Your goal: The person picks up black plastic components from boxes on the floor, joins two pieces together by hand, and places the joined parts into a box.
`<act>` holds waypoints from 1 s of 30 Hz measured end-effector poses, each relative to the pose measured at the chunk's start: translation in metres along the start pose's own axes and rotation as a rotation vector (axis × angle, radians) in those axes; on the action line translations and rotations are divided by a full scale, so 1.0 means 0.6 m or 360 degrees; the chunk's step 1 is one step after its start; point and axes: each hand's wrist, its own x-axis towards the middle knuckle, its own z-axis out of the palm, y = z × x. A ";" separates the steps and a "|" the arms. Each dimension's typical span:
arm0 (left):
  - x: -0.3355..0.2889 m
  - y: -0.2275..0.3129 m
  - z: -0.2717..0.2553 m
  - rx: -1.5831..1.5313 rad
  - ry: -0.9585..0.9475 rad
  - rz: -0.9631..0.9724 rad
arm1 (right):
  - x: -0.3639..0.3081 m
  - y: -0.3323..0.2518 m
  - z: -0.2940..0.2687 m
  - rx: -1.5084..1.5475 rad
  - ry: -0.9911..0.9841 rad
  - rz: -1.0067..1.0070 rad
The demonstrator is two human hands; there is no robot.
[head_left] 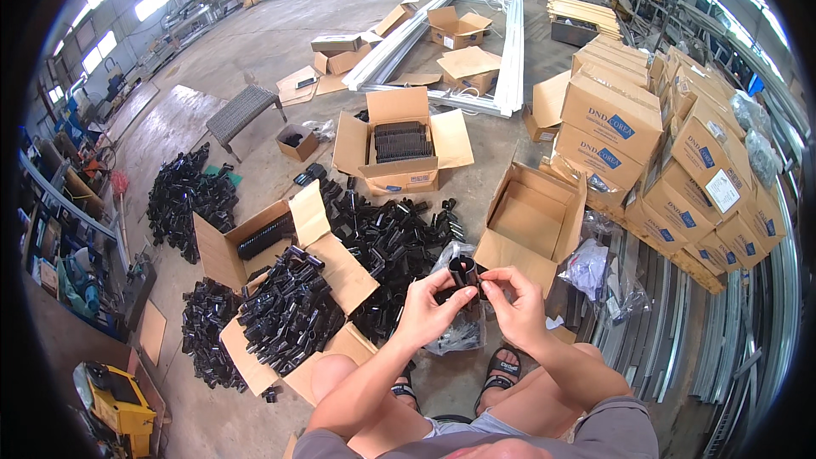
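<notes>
Between my two hands, above my knees, is a black, hollow, tube-like part [463, 270] with its open end facing up. My left hand [432, 306] is closed on its left side, the thumb across the lower front. The fingertips of my right hand [517, 304] pinch the part's right edge; whether a smaller piece sits between them I cannot make out. Under the hands lies a clear plastic bag [459, 336] with contents I cannot make out. Just left of it spreads a pile of similar black parts [382, 242].
An open carton [280, 242] with black parts spilling over its flaps stands at left. Ahead is a carton [399, 180] filled with black pieces in rows; an open carton [535, 212] stands at right. Stacked boxes [608, 123] and metal profiles [680, 323] line the right side. A woven stool [244, 115] stands farther left.
</notes>
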 end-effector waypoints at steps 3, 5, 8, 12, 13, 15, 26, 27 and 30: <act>0.001 0.002 0.001 0.0019 -0.0017 -0.0010 | 0.001 0.005 0.000 0.0056 0.0050 -0.0048; 0.001 -0.001 0.000 -0.0008 -0.0018 -0.0017 | -0.001 0.004 0.003 0.0196 0.0051 0.0044; 0.003 -0.011 -0.002 -0.0171 -0.0065 -0.0134 | -0.002 0.004 0.004 0.0357 0.0033 0.0189; 0.000 0.005 0.006 -0.0212 -0.0109 -0.0123 | -0.004 0.009 -0.001 0.0231 0.0031 -0.0032; 0.001 0.008 0.007 -0.0221 -0.0119 -0.0092 | -0.003 0.008 -0.001 0.0231 0.0033 -0.0033; 0.000 0.003 0.005 -0.0247 -0.0130 -0.0125 | -0.005 0.008 -0.003 0.0262 0.0030 -0.0009; 0.002 0.000 -0.005 -0.0174 -0.0189 -0.0187 | 0.002 0.017 -0.015 0.0593 -0.0077 0.0231; 0.002 0.000 -0.004 -0.0175 -0.0192 -0.0170 | 0.002 0.017 -0.015 0.0639 -0.0083 0.0244; 0.001 0.003 -0.005 -0.0164 -0.0195 -0.0166 | 0.003 0.007 -0.018 0.0707 -0.0100 0.0390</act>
